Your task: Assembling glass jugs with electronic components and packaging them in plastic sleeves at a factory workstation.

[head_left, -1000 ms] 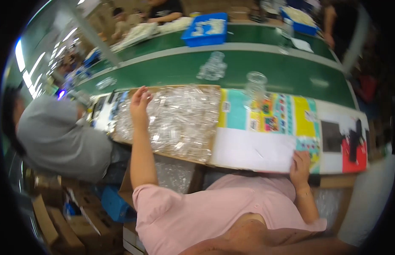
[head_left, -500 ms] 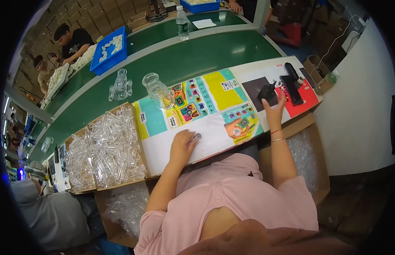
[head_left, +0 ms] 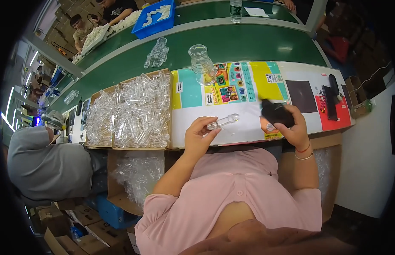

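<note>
Over the white part of the printed board, my left hand (head_left: 201, 135) is closed on a clear tube-shaped piece (head_left: 225, 122) by its near end. The piece points to the right and has a rounded tip. My right hand (head_left: 296, 127) grips a black handheld device (head_left: 275, 114), blurred by motion, with a round lens-like end on its lower left. Device and clear piece are apart. To the left of my left hand stands a cardboard box (head_left: 170, 108) heaped with clear tubular pieces (head_left: 140, 108). A clear ringed vessel (head_left: 203, 68) stands on the board's far edge.
More clear parts (head_left: 157, 53) lie on the green conveyor (head_left: 265, 49) beyond. At right, black items (head_left: 331, 100) rest on a red panel. A bottle (head_left: 236, 10) and a blue tray (head_left: 153, 23) are farther back. A person in grey (head_left: 53, 165) sits at left.
My right hand has picked up the black device and brought it left, toward my left hand. My left hand has lifted the clear piece off the board. The view has shifted.
</note>
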The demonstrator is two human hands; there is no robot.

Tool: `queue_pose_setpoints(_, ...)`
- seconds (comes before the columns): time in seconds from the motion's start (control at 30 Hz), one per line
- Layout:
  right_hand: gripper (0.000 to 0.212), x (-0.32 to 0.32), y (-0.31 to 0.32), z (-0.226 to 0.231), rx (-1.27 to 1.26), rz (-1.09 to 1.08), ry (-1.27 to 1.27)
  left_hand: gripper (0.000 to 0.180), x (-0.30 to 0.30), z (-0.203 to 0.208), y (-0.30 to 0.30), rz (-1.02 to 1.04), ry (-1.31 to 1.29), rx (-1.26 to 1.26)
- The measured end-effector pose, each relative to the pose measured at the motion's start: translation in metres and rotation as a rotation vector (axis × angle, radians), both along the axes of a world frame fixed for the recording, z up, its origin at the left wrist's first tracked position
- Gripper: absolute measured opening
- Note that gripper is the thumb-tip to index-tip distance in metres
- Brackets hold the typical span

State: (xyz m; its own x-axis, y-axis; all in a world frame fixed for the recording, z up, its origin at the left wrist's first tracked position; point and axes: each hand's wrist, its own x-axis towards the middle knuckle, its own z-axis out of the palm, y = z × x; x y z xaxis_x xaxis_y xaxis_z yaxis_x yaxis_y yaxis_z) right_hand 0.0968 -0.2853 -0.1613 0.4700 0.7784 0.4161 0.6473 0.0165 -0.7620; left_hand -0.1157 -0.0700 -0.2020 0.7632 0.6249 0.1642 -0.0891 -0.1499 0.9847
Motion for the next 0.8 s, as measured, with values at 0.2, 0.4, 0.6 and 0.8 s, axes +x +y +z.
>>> queue_pose_setpoints(0.2, 0.052, -0.017, 0.006, 0.024, 0.425, 0.068, 0.483, 0.032, -0.003, 0.034, -0.013, -0.095, -0.178, -0.11)
queue_pose_setpoints(0.4, 0.035, -0.015, 0.036, 0.049, 1.133, 0.037, 1.175, 0.034, -0.001, 0.045, -0.021, -0.137, -0.263, -0.124)
queue_pose_setpoints(0.6, 0.033, -0.005, 0.05, 0.06, 1.279, 0.175, 1.142, 0.033, -0.001, 0.049, -0.026, -0.114, -0.31, -0.132)
queue_pose_setpoints(0.8, 0.04, -0.054, 0.066, 0.066, 1.019, -0.184, 0.91, 0.035, -0.002, 0.046, -0.026, -0.097, -0.373, -0.039)
